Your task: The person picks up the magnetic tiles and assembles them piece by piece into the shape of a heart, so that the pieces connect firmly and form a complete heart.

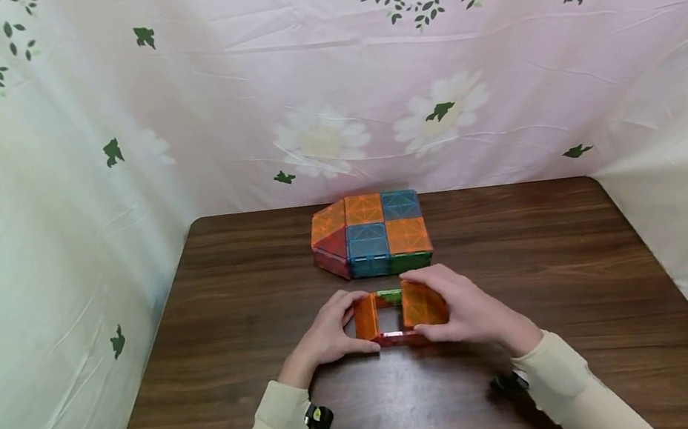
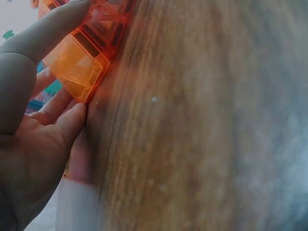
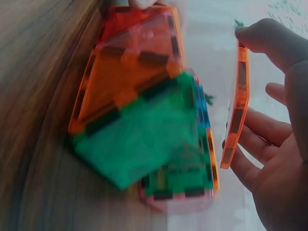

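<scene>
My left hand grips the left end of a small frame of magnetic tiles, with thumb and fingers about its orange side. In the left wrist view that orange end touches the table. A green tile forms the frame's far side and a reddish one the near side. My right hand holds an orange square magnetic tile at the frame's right. The right wrist view shows this tile edge-on, pinched between thumb and fingers, and a blurred, tilted green tile beside it.
Behind the frame stands a larger block of orange, blue, red and green magnetic tiles, pointed at its left end. The dark wooden table meets a patterned cloth backdrop at its back and sides.
</scene>
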`<state>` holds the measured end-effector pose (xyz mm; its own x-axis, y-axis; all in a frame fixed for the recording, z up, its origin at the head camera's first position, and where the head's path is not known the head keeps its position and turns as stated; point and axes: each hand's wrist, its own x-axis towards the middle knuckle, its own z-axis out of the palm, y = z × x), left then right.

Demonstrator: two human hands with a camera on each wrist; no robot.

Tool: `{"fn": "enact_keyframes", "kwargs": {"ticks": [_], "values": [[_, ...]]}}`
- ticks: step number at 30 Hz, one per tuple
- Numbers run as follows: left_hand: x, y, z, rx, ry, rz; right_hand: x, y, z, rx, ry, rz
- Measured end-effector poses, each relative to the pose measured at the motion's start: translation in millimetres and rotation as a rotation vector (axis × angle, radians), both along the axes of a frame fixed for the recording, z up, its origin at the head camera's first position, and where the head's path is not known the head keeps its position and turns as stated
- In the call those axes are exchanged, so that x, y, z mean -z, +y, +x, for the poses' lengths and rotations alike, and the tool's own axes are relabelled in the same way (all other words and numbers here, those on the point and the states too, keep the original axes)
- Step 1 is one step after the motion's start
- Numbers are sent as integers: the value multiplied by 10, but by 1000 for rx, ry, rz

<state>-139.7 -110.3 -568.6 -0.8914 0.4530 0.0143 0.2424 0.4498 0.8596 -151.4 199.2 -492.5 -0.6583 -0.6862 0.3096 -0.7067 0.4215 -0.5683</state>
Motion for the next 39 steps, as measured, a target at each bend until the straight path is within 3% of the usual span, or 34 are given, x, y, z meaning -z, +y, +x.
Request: {"fn": "enact_keyframes", "kwargs": {"ticks": [7, 18, 33, 39], "values": [[-6, -9, 0, -2, 11, -6, -1, -274, -111, -91, -6, 76], [-3, -6, -7, 2, 37, -29, 46, -390, -181, -157, -38, 151], [-14, -4, -7, -3, 28, -39, 107, -435, -198, -157, -27, 153], [-4, -2, -6, 4, 0, -5, 127, -390, -174, -121, -59, 118]]}}
